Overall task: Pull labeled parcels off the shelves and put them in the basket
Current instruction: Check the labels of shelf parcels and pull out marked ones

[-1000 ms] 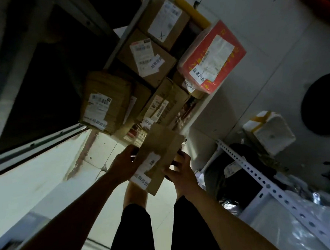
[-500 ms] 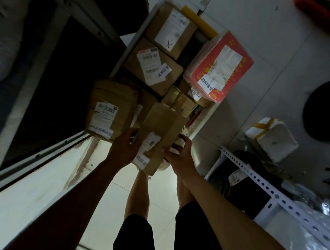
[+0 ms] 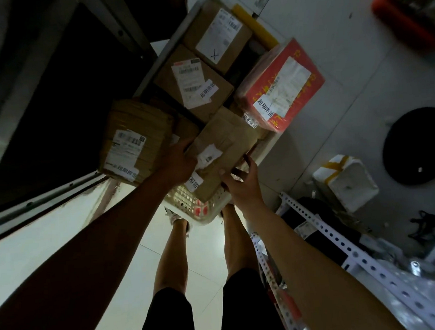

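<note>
1. Fingers (image 3: 240,174) of my right hand (image 3: 243,186) are curled against the near right edge of the brown parcel (image 3: 223,149), thumb on its top face.
2. My left hand (image 3: 177,162) grips the parcel's left edge, its fingers wrapped out of sight behind the cardboard.
3. The parcel, with white labels on its face, is tilted over the white basket (image 3: 196,212), its lower corner inside the rim.
4. Beyond it I see other labelled cartons piled up: a tape-wrapped box (image 3: 135,139) to the left, two brown boxes (image 3: 192,81) further off, and a red package (image 3: 280,85) to the right.
5. A white perforated shelf rail (image 3: 346,248) runs along my right arm, with a white foam box (image 3: 346,181) on the floor beyond it.
</note>
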Motion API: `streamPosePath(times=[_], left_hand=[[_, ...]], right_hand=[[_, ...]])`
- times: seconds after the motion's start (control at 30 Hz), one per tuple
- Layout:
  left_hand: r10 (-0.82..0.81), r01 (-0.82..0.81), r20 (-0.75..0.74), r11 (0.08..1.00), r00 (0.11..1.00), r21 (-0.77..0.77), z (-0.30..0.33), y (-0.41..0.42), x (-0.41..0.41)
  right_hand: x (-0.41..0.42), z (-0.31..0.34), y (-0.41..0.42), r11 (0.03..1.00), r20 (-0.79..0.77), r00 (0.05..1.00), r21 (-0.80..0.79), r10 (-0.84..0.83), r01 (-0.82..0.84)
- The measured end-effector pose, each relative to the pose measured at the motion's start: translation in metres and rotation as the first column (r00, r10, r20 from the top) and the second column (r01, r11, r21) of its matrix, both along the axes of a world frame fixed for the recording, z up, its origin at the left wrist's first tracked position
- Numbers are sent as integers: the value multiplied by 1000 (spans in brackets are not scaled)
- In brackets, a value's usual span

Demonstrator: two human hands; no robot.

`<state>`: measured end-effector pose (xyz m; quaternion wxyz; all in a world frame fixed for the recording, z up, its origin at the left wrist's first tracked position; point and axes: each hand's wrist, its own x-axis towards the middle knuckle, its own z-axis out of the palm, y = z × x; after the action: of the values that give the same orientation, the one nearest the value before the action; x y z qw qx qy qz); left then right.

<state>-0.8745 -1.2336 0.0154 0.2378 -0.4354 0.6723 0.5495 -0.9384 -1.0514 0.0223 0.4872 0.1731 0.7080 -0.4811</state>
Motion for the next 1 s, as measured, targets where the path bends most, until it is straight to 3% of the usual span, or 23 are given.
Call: streamPosePath(times=[0.27,0.5,0.6,0.73,0.83,1.0], left_hand=[[135,-139,-87,990,987,-39,10,-23,-2],[445,-442,-74,896,893,50,6,-63,-34],[477,-470,-107,878,872,89,3,-73,-42],[499,-513,-194,858,845,-31,3,-85,-61],[525,-555,-245,829,815,-71,-6,-101,-90],[501,-522,-202,850,841,-67,-37,-132,-137]], right_hand=[[-23,-4,-23,998,-50,999,-55,-18,15],[-68,-18,-79,995,-182,982,-79,51,-66],[-89,-17,-99,996,-196,980,-78,37,-54],[-120,-31,-124,993,-229,973,-117,-15,-12],[-138,-39,-148,994,-231,973,-99,25,-49],[-156,-58,-177,976,-240,957,-103,162,-191]])
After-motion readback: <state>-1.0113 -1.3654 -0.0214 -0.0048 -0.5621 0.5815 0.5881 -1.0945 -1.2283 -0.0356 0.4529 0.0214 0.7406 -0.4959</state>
